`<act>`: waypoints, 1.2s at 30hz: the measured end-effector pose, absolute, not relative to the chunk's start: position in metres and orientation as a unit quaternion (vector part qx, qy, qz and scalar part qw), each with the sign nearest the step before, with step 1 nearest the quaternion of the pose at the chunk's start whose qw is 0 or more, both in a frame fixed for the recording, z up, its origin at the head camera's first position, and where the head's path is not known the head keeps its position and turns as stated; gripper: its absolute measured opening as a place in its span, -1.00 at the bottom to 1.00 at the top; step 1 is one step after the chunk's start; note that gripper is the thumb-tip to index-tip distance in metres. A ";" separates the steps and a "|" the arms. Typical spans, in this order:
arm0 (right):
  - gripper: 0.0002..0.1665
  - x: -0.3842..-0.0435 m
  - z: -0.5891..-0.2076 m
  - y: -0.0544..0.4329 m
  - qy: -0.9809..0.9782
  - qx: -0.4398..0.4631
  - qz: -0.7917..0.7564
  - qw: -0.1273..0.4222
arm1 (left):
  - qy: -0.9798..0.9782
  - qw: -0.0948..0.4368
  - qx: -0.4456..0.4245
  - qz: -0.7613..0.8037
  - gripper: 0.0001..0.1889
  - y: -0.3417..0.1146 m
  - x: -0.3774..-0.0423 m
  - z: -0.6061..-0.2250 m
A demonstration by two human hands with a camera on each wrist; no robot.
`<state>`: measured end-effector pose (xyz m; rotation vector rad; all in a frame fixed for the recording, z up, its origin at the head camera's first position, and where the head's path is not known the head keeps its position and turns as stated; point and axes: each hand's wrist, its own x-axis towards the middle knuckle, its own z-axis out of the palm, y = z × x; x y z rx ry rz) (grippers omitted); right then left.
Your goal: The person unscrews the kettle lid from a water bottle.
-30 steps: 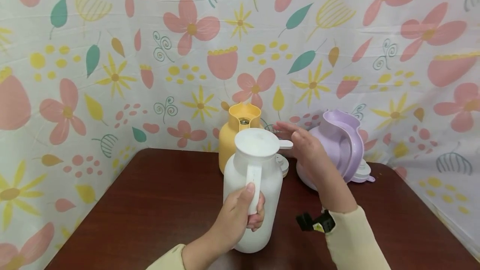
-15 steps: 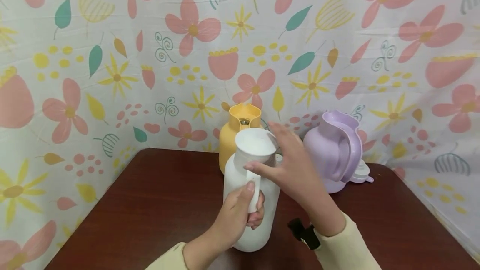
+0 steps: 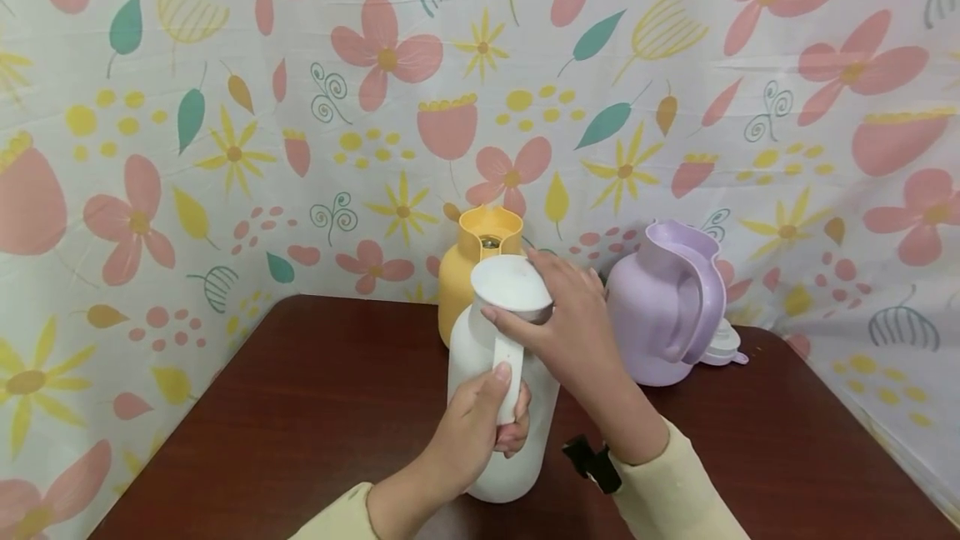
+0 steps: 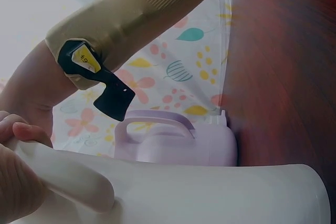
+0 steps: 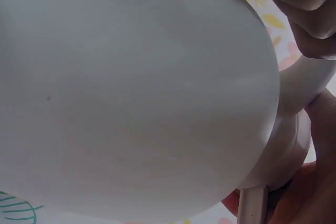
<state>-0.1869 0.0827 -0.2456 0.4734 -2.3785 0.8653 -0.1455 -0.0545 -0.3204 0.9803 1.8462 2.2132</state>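
A tall white thermos jug stands upright near the middle of the table. Its handle faces me, and my left hand grips it with the thumb along the front. My right hand holds the round white lid from the right, thumb on the near side and fingers reaching round the far side. The lid sits on the jug's neck, its small tab hidden by the hand. In the right wrist view the jug's smooth body fills most of the picture.
Behind the white jug stands a yellow jug with an uncovered top. A lilac jug stands at the back right, also uncovered, with a white lid beside it on the dark brown table. A flowered cloth hangs behind.
My right hand has come left and down from beside the lid and now holds it. The lid's tab, earlier pointing right, is covered. My left hand keeps its grip on the handle.
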 end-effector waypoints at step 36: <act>-0.22 -0.230 -0.254 0.120 -0.823 0.364 0.386 0.200 | 0.597 0.058 0.330 0.729 -0.45 -0.053 -0.147 -0.323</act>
